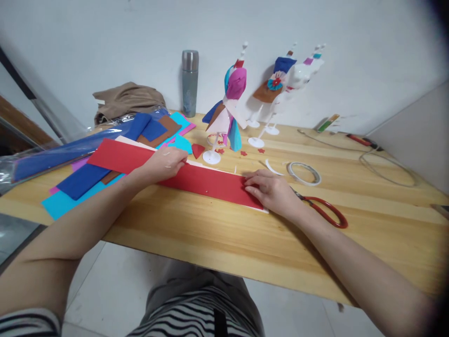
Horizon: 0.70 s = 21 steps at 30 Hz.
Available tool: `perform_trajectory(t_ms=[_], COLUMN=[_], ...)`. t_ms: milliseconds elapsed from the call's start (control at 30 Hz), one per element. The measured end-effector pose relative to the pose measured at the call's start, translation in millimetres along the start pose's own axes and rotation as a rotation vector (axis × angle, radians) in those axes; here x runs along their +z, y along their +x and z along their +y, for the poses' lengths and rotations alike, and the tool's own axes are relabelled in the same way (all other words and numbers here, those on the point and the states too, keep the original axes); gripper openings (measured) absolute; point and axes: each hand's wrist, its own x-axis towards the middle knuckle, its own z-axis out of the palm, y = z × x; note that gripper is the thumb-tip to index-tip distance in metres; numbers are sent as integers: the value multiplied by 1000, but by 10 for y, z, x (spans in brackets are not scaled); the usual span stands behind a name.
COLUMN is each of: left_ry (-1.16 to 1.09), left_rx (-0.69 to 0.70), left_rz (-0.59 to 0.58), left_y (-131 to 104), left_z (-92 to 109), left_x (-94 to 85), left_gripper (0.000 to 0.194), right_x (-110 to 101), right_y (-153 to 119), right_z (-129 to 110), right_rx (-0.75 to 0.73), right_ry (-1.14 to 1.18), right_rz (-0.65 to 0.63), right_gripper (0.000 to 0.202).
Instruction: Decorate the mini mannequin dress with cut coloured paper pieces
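Observation:
A long red craft sheet [210, 184] lies across the table over a pale pink sheet [261, 210], whose edges show along its sides. My left hand [167, 163] rests on the middle of the red sheet, fingers curled and pinching near its far edge. At the sheet's right end, my right hand [270, 188] grips the edge, thumb and fingers close together. Scissors with red handles [328, 210] lie just right of that hand, their blades partly hidden behind it. Beyond it are a roll of white tape [304, 173] and a curved white strip [273, 167].
Coloured sheets [75, 182] pile up at the left beside a plastic-wrapped pack [70, 150]. Small dress forms [235, 86] draped in coloured pieces stand at the back, near a flask [190, 84] and brown cloth [129, 100]. A cable [372, 166] loops at the right.

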Motion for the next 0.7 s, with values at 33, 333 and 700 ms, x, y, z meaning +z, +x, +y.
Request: perform_trajectory(t_ms=[33,333,700], left_ry=[-17,-168,-84], left_rx=[-29,-79,50], left_rz=[20,162,-152], left_y=[-9,-53,-176], left_z=[-1,-77,-449], left_x=[-27,-180,-328], left_gripper=[27,27,15], right_x=[-14,-80,-140], right_y=[1,-2,11], right_z=[-16,-198,-138], right_rx=[10,61,71], right_ry=[35,177,119], right_rz=[-3,-75,-109], right_gripper=[18,21,27])
